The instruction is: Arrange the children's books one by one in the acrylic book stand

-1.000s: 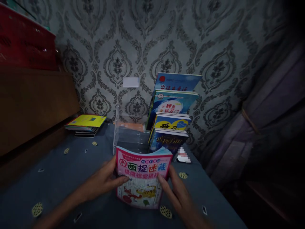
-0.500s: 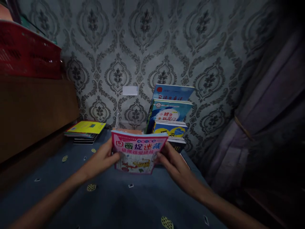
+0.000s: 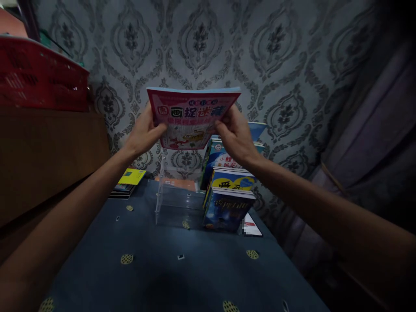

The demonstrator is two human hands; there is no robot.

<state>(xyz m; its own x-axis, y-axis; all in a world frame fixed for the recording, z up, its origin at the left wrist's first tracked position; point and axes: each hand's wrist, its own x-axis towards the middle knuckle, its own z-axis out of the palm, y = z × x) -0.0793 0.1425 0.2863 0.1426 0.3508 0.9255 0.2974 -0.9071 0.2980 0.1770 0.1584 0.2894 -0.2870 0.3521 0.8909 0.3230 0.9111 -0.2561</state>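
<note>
Both of my hands hold a pink picture book point(image 3: 186, 121) up in the air, its cover facing me and its top edge tipped toward me. My left hand point(image 3: 146, 132) grips the left edge, thumb on the cover. At the right edge my right hand point(image 3: 234, 132) pinches it the same way. Below the book stands a clear acrylic book rack point(image 3: 178, 203). Its right side carries several upright books in stepped rows, with a dark blue book point(image 3: 229, 210) in front and a yellow and blue book point(image 3: 227, 181) behind it. My right forearm partly covers the back rows.
A stack of books with a yellow one point(image 3: 132, 176) on top lies at the left back. A red basket point(image 3: 42, 76) sits on a brown wooden cabinet point(image 3: 55, 151). A white card point(image 3: 251, 226) lies right of the rack. A curtain point(image 3: 357, 151) hangs at right.
My two hands have lifted the pink book higher, from in front of the rack to above it. The rack's clear left part and the front dark blue book now show.
</note>
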